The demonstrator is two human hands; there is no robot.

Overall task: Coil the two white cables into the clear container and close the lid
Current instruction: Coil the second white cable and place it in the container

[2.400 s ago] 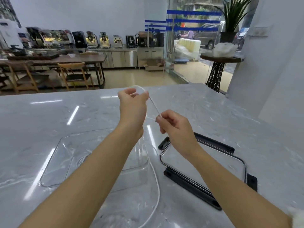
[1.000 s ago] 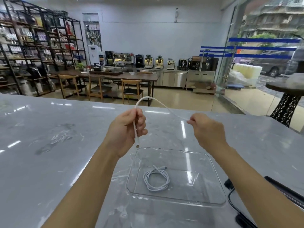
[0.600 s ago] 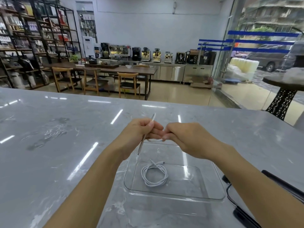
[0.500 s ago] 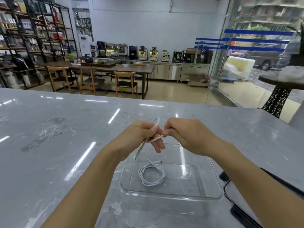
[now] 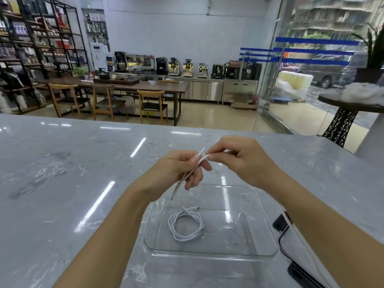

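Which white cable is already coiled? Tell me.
The white cable lying in the clear container at, wound into a loop. The other cable is held in both hands, uncoiled.

two white cables: a coiled cable (image 5: 186, 226) and a held cable (image 5: 194, 166). one clear container (image 5: 268, 252). one lid (image 5: 291, 250). two hands: left hand (image 5: 174, 173), right hand (image 5: 243, 161).

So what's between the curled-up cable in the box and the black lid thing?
In the head view, only bare clear container floor and its right wall separate the coiled cable from the black-rimmed lid.
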